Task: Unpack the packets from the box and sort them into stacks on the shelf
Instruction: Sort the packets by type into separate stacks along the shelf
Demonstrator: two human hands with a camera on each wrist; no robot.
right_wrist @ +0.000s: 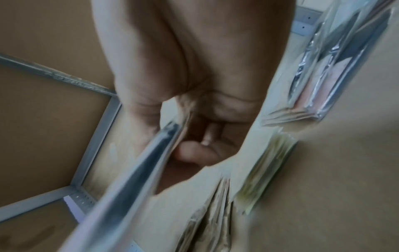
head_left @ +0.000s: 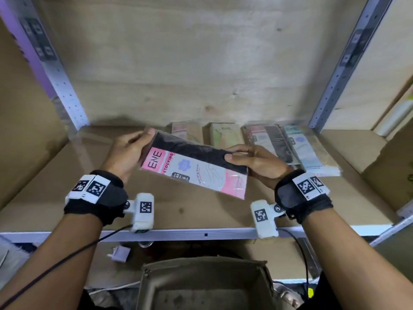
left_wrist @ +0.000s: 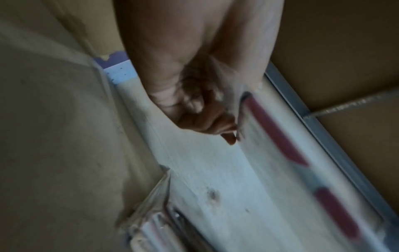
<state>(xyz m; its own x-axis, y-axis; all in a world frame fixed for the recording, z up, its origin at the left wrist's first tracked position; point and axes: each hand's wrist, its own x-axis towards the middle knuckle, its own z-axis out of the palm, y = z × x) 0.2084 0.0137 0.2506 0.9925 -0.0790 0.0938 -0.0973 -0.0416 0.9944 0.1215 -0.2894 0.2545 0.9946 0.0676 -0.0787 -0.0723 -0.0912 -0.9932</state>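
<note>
While both hands, left hand point(head_left: 130, 148) and right hand point(head_left: 257, 162), are pinching a pink packet point(head_left: 196, 170) by its ends, the slippery film is risking sliding free or joining the wrong stack point(head_left: 225, 135) beyond the fingers.

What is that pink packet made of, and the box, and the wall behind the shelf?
The pink packet, held by both hands, looks like clear glossy plastic film over a printed card, with dark fabric inside: it glints along its edges. The box looks like matte brown cardboard with bent flaps. The back wall seems bare wood board, judging by its grain and knots.
</note>
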